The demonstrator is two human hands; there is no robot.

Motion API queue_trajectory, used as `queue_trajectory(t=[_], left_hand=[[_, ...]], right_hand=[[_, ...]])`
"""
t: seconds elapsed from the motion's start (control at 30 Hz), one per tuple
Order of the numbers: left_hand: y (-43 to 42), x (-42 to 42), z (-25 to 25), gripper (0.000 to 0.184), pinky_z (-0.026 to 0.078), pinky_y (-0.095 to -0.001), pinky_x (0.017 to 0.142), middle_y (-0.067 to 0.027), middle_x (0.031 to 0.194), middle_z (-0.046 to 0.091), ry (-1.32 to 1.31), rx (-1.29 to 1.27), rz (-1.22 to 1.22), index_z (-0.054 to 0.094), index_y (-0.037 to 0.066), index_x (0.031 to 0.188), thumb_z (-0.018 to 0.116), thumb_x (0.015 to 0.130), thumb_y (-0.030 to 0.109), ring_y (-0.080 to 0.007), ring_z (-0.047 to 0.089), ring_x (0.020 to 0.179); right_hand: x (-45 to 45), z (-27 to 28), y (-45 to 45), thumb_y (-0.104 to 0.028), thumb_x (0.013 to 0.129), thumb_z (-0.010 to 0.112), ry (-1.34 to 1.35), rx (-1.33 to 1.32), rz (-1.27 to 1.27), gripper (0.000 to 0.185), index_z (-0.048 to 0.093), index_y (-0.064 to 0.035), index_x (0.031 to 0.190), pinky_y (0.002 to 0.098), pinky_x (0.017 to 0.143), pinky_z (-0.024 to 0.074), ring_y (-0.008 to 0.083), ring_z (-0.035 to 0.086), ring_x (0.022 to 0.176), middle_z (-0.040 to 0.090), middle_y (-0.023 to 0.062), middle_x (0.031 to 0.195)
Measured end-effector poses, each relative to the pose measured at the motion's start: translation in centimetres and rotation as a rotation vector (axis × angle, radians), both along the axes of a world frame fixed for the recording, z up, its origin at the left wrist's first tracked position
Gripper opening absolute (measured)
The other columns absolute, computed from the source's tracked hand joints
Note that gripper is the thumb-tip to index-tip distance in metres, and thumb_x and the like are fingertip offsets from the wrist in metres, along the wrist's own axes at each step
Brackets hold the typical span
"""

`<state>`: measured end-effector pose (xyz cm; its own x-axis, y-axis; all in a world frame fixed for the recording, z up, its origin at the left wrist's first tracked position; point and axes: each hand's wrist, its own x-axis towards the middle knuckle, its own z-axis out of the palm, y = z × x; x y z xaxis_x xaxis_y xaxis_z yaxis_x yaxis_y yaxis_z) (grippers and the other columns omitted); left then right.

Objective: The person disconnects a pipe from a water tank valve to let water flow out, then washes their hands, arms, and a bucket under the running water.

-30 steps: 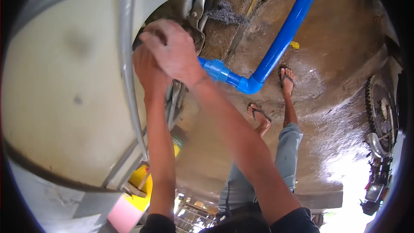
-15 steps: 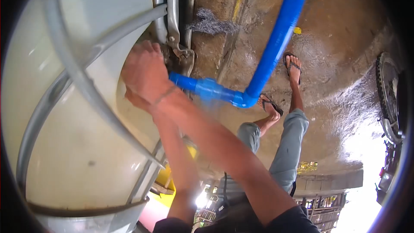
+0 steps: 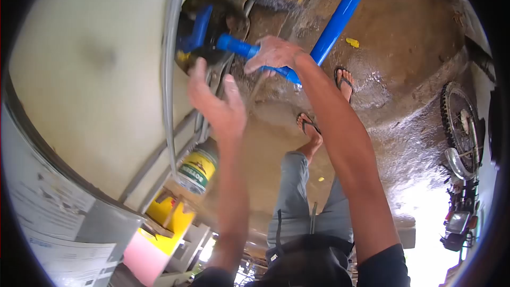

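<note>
My right hand (image 3: 276,55) is wrapped round the blue pipe assembly (image 3: 234,45), over its fitting, near the elbow that joins it to a long blue pipe (image 3: 342,16). The assembly's free end points at the dark gap beside the large pale tank (image 3: 90,90). My left hand (image 3: 219,98) hangs below that end, its thumb and fingers apart and nothing between them. Another blue pipe piece (image 3: 201,26) shows inside the dark gap, above my left hand.
Grey metal tubes (image 3: 169,69) run along the tank. Below stand a labelled bucket (image 3: 197,170) and a yellow and pink container (image 3: 146,258). A motorcycle (image 3: 461,127) is at the right. My sandalled feet are on the wet brown floor (image 3: 404,48).
My hands were together at the tank's edge and have come apart. My right hand has moved right and taken hold of the blue pipe assembly. My left hand has opened.
</note>
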<state>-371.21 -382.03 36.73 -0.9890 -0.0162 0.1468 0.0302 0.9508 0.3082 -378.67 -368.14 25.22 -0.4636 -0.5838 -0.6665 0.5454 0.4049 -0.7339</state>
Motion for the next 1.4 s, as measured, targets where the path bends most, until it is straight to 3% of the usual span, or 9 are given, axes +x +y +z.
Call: queue_trajectory(t=[0.07, 0.13, 0.27, 0.43, 0.57, 0.87, 1.17, 1.3, 1.4], left_hand=[[-0.4, 5.2, -2.5, 0.056, 0.026, -0.0437, 0.108, -0.0182, 0.137, 0.044, -0.103, 0.24, 0.147, 0.037, -0.002, 0.137, 0.058, 0.088, 0.014, -0.0314, 0.041, 0.127], [-0.7, 8.9, -7.2, 0.057, 0.027, -0.0431, 0.108, -0.0178, 0.139, 0.042, -0.152, 0.945, 0.39, 0.036, 0.0, 0.138, 0.057, 0.089, 0.018, -0.0297, 0.041, 0.128], [0.9, 7.6, -7.7, 0.054, 0.028, -0.0418, 0.106, -0.0145, 0.138, 0.044, -0.426, 1.335, 0.553, 0.039, 0.002, 0.136, 0.051, 0.093, 0.032, -0.0269, 0.043, 0.127], [-0.2, 3.5, -8.7, 0.05, 0.031, -0.0411, 0.104, -0.0103, 0.131, 0.05, -0.523, 1.81, 0.617, 0.046, 0.007, 0.128, 0.045, 0.095, 0.045, -0.0253, 0.044, 0.124], [-0.1, 3.7, -8.5, 0.051, 0.031, -0.041, 0.105, -0.0099, 0.127, 0.051, -0.488, 1.723, 0.697, 0.047, 0.007, 0.125, 0.044, 0.095, 0.048, -0.0248, 0.045, 0.122], [0.3, 1.2, -7.1, 0.048, 0.036, -0.0356, 0.099, -0.0062, 0.118, 0.055, -0.57, 1.538, 0.592, 0.05, 0.005, 0.121, 0.049, 0.095, 0.045, -0.0194, 0.049, 0.114], [6.5, -3.3, -8.3, 0.041, 0.048, -0.0315, 0.075, -0.004, 0.093, 0.062, -0.504, 1.185, 1.025, 0.058, 0.005, 0.105, 0.077, 0.078, 0.03, -0.0182, 0.064, 0.085], [7.3, -2.6, -10.8, 0.038, 0.051, -0.0362, 0.071, -0.0064, 0.085, 0.061, -0.172, 1.326, 0.971, 0.056, 0.0, 0.103, 0.075, 0.076, 0.017, -0.0207, 0.064, 0.07], [5.3, -1.0, -12.7, 0.056, 0.041, -0.0426, 0.101, -0.0093, 0.1, 0.058, -0.271, 1.984, 0.64, 0.047, 0.002, 0.121, 0.074, 0.074, 0.016, -0.0213, 0.062, 0.086]], right_hand=[[2.0, 1.6, -1.9, -0.042, 0.067, 0.074, 0.234, 0.329, -0.186, 0.069, 0.055, 0.005, 0.114, 0.0447, 0.084, 0.05, 0.0401, 0.063, 0.096, 0.064, 0.0265, 0.1], [2.7, 2.4, -3.0, -0.041, 0.064, 0.076, 0.29, 0.418, -0.265, 0.067, 0.055, 0.0045, 0.11, 0.0445, 0.086, 0.0505, 0.0402, 0.063, 0.097, 0.063, 0.0263, 0.105], [3.4, 2.1, -3.1, -0.047, 0.06, 0.076, 0.443, 0.407, -0.286, 0.078, 0.053, 0.0061, 0.112, 0.0422, 0.087, 0.0509, 0.0411, 0.062, 0.098, 0.061, 0.027, 0.112], [0.8, 0.8, -0.9, -0.05, 0.058, 0.075, 0.394, 0.243, 0.081, 0.071, 0.056, 0.004, 0.1, 0.0426, 0.082, 0.0502, 0.0366, 0.064, 0.09, 0.066, 0.0229, 0.089], [0.4, 2.4, -0.6, -0.05, 0.059, 0.075, 0.251, 0.326, 0.171, 0.086, 0.051, 0.008, 0.117, 0.0408, 0.085, 0.0515, 0.039, 0.065, 0.093, 0.065, 0.0275, 0.098], [5.0, 2.0, -3.5, -0.014, 0.072, 0.066, 0.681, 0.596, -0.25, 0.028, 0.052, -0.0015, 0.093, 0.0439, 0.088, 0.0484, 0.0373, 0.061, 0.1, 0.064, 0.0207, 0.101], [12.1, 7.7, 6.6, 0.0, 0.074, 0.056, 0.926, 0.548, -0.541, 0.06, 0.044, -0.0002, 0.133, 0.0472, 0.1, 0.035, 0.0366, 0.046, 0.117, 0.048, 0.0198, 0.126], [16.2, 5.6, 11.3, 0.001, 0.074, 0.056, 0.722, 0.642, -0.595, 0.059, 0.045, -0.0014, 0.132, 0.0447, 0.102, 0.0352, 0.0366, 0.047, 0.116, 0.049, 0.0188, 0.126], [18.3, 3.9, 12.4, 0.0, 0.077, 0.056, 0.632, 0.652, -0.527, 0.059, 0.042, -0.0007, 0.135, 0.0407, 0.101, 0.0381, 0.0323, 0.049, 0.118, 0.05, 0.0173, 0.129]])
